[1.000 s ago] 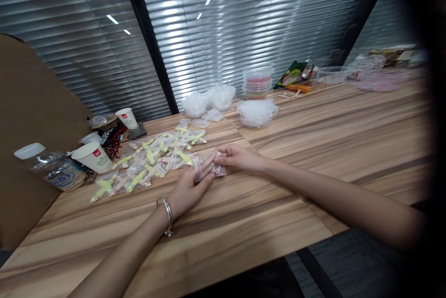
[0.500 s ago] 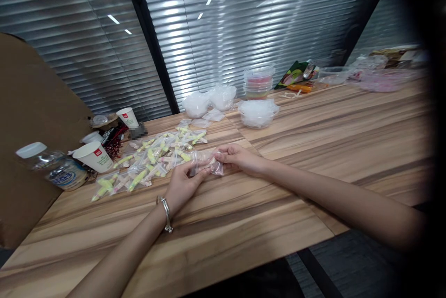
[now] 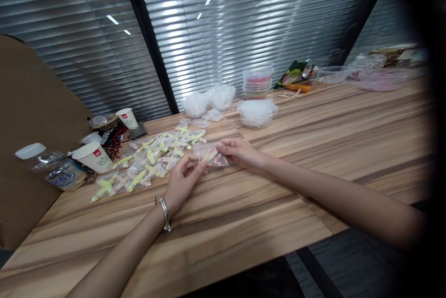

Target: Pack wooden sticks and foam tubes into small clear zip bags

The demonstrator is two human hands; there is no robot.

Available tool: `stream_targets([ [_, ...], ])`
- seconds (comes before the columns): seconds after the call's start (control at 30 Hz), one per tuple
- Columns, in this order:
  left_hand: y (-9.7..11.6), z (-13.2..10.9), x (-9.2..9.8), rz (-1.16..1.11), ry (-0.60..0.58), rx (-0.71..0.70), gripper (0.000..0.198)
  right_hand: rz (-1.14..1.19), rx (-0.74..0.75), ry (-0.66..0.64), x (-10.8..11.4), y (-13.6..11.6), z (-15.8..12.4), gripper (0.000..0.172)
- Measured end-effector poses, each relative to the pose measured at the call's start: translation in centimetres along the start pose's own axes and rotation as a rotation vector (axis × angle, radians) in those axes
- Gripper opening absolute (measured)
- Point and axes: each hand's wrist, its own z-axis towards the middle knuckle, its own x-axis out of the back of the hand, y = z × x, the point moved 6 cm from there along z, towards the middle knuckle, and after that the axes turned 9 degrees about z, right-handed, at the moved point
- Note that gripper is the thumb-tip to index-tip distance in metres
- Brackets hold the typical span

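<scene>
I have one small clear plastic bag (image 3: pixel 211 154) up between my fingers, a little right of the middle of the frame, with something pale inside it. My right hand (image 3: pixel 234 152) pinches its right edge, thumb on top, and my left hand (image 3: pixel 188 172) grips the lower left corner between thumb and curled fingers. The film looks thin and slick, so if I pulled harder with one hand than the other, I think a corner could slide out and the bag flip over onto the table (image 3: pixel 244 228). I can't make out whether its mouth is sealed; if it isn't, a tilt or a squeeze could push the pale contents out. Pressing too firmly might also bend or crush them. The pile of filled bags (image 3: pixel 137 179) lies just left of my left hand, so a careless sweep that way could scatter some, or shove them against the nearer paper cup (image 3: pixel 93 158) at the left of the frame and tip it (what's in it, I can't see). The silver bracelet (image 3: pixel 165 214) on my left wrist could catch a loose bag too, if I reached across that heap.
</scene>
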Motion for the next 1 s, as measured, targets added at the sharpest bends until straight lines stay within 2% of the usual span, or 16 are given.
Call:
stream_targets([
  [0.1, -0.5, 0.2, 0.3, -0.085, 0.014, 0.027, 0.025, 0.001, 0.013, 0.028, 0.8, -0.2, 0.1, 0.036],
  [0.27, -1.7, 0.4, 1.0, -0.097, 0.059, 0.082, 0.021, 0.037, -0.007, 0.008, 0.7, -0.3, 0.0, 0.030],
  [0.43, -1.9, 0.4, 0.5, -0.250, -0.015, 0.138, 0.019, 0.054, -0.027, -0.031, 0.5, -0.3, 0.0, 0.029],
  [0.6, -0.8, 0.3, -0.3, 0.001, -0.163, 0.047, 0.031, 0.024, -0.068, -0.120, -0.2, 0.1, -0.1, 0.034],
  [0.7, -0.5, 0.3, -0.7, 0.049, -0.218, -0.002, 0.038, -0.004, -0.074, -0.147, -0.6, 0.2, -0.2, 0.037],
  [0.87, -0.6, 0.4, -0.9, 0.100, -0.250, -0.037, 0.037, -0.048, -0.074, -0.146, -1.0, 0.1, -0.3, 0.035],
  [1.0, -0.9, 0.4, -0.5, 0.055, -0.189, 0.016, 0.032, -0.054, -0.029, -0.115, -0.9, -0.1, -0.3, 0.030],
])
